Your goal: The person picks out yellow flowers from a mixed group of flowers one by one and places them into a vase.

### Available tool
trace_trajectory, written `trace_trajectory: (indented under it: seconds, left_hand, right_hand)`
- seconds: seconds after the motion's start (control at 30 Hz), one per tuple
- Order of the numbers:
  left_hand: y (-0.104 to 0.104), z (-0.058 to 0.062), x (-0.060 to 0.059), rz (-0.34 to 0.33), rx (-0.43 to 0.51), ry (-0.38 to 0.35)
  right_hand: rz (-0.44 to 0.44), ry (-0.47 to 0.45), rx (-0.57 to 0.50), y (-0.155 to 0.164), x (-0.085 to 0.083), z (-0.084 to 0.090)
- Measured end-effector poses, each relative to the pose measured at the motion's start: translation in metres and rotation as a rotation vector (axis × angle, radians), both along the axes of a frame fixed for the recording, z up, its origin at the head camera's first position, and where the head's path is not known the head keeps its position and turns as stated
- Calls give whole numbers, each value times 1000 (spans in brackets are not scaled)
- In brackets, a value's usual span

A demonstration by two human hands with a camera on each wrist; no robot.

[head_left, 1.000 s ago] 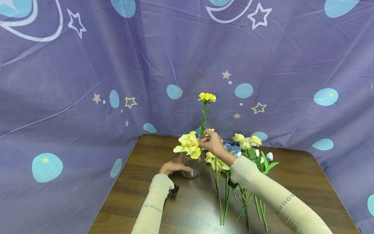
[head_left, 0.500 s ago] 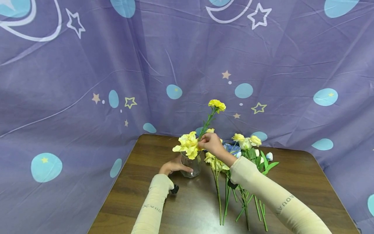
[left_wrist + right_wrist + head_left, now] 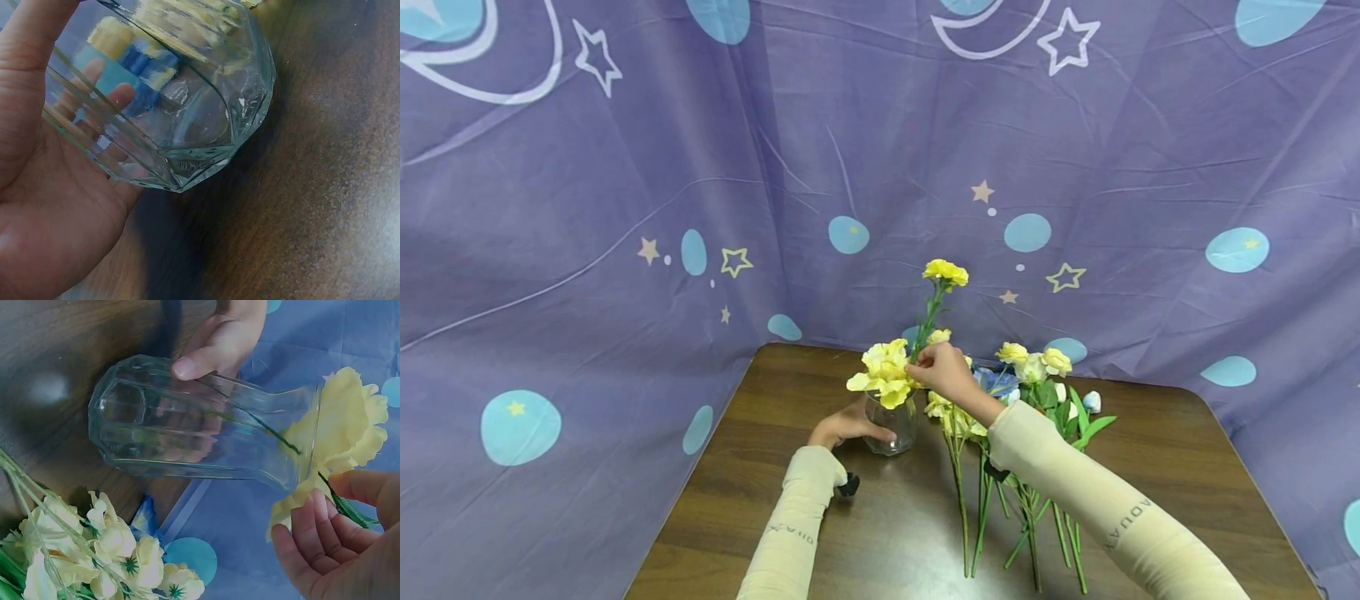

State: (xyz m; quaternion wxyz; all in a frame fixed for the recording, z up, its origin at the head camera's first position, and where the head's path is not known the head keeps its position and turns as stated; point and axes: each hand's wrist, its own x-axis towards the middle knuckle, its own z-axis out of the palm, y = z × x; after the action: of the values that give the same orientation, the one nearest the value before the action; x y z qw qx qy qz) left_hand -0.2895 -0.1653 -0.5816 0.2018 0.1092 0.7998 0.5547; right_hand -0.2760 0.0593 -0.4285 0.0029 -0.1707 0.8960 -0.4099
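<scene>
A clear faceted glass vase stands on the brown table with a pale yellow flower at its mouth. My left hand wraps round the vase from the left; its palm lies against the glass. My right hand pinches the green stem of a tall yellow carnation just above the vase mouth. In the right wrist view the thin stem runs down inside the vase, past the yellow flower, and my right fingers close on it.
Several loose flowers, yellow, white and blue, lie with long green stems on the table right of the vase, under my right forearm. A purple cloth with stars and dots hangs behind and on both sides. Some yellow blooms lie near the vase base.
The tall carnation has dropped lower and leaned right, then come back a little toward upright. My right hand shifted slightly left over the vase mouth. My left hand has stayed on the vase.
</scene>
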Motion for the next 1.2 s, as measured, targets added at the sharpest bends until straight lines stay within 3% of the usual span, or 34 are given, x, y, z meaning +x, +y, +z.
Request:
trace_trajectory:
  seconds: [0.4,0.73,1.0,1.2]
  left_hand:
    - [1,-1,1,26,16,-18]
    - [0,1,3,30,9,-32]
    - [-1,2,4,32,6,-52]
    - [0,1,4,22,32,-26]
  right_hand:
    - [10,61,148,6,0,-6]
    - [26,46,90,11,-2,-8]
    - [57,45,58,22,-4,0]
    - [57,24,56,32,-6,6]
